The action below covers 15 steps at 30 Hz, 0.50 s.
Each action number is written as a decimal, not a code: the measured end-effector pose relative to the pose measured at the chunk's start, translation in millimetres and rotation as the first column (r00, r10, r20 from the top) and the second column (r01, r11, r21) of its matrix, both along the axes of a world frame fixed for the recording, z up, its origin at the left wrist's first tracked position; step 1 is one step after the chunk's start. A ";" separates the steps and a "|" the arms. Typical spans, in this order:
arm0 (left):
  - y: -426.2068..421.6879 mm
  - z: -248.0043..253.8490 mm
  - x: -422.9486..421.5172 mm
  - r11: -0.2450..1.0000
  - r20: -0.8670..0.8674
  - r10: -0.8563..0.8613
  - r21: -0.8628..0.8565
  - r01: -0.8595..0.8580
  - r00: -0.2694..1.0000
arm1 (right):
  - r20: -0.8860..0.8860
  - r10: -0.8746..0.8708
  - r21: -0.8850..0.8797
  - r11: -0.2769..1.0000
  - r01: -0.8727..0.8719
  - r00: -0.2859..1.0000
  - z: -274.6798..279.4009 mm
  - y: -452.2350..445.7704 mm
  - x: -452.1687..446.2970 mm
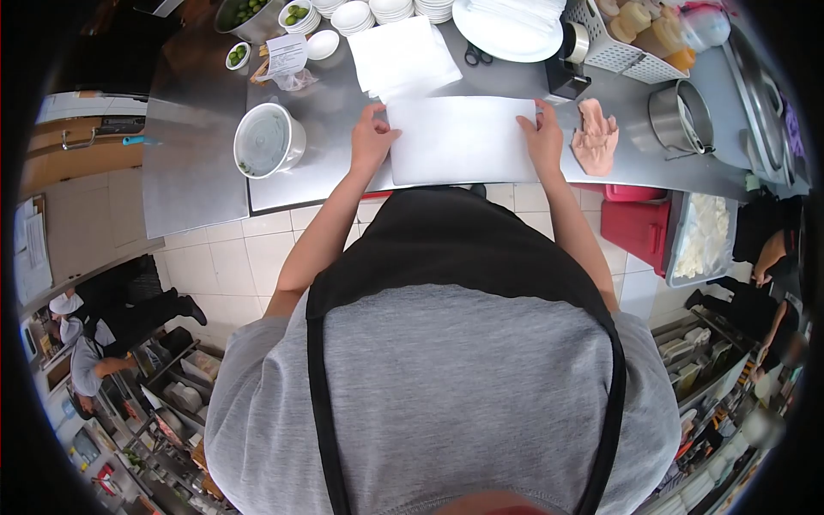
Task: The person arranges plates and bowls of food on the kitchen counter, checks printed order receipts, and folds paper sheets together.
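Observation:
A white sheet of paper (463,142) lies at the near edge of the steel counter, wider than it is deep. My left hand (371,142) pinches its left edge between thumb and fingers. On the opposite side, my right hand (543,142) grips the right edge the same way, with the fingertips partly behind the paper. Just beyond it rests a stack of white sheets (403,58), loosely fanned. To the right of my right hand lies a limp, pinkish, glove-like thing (594,142); I cannot tell what it is.
A white tub with a translucent lid (268,140) stands left. Along the back are white bowls (352,17), limes (237,57), scissors (477,56) and an oval plate (506,39). Right are a metal pot (678,116) and a white basket (631,56). Other people work behind me.

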<state>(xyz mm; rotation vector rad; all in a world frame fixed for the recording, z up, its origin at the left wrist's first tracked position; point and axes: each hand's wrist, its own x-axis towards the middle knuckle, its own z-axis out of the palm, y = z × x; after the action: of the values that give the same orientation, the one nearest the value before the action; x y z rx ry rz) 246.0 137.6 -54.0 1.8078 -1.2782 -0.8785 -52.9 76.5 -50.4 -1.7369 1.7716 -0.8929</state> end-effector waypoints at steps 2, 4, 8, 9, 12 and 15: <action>2.2 -0.8 0.2 1.000 0.038 -0.005 0.001 0.005 0.999 | -0.008 0.002 0.005 1.000 -0.002 1.000 -0.1 -1.2 1.5; 4.4 -3.7 0.0 0.999 0.014 0.021 -0.027 -0.021 1.000 | -0.017 0.007 0.011 1.000 -0.006 1.000 -3.3 -3.2 2.1; 5.1 -5.3 -3.7 0.996 -0.025 0.081 -0.033 -0.082 0.996 | -0.105 0.022 -0.032 0.999 -0.025 0.994 -3.3 -3.9 6.2; 5.5 -3.6 -3.6 0.996 0.014 0.079 -0.043 -0.079 0.997 | -0.128 0.017 -0.041 0.999 -0.022 0.992 0.2 -4.8 8.4; 9.0 2.8 2.1 0.993 0.090 0.098 -0.076 -0.092 0.991 | -0.319 0.021 -0.432 0.887 -0.166 0.947 13.1 -19.3 21.4; 15.2 10.9 6.2 0.986 0.120 0.131 -0.123 -0.116 0.984 | -0.319 0.259 -0.387 0.843 -0.375 0.912 27.0 -38.8 63.7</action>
<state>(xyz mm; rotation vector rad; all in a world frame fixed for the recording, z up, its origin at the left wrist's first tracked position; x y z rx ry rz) 252.1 152.7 -43.2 1.8533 -1.2538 -0.6171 10.8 37.7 -23.4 -2.4556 1.4201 -1.0121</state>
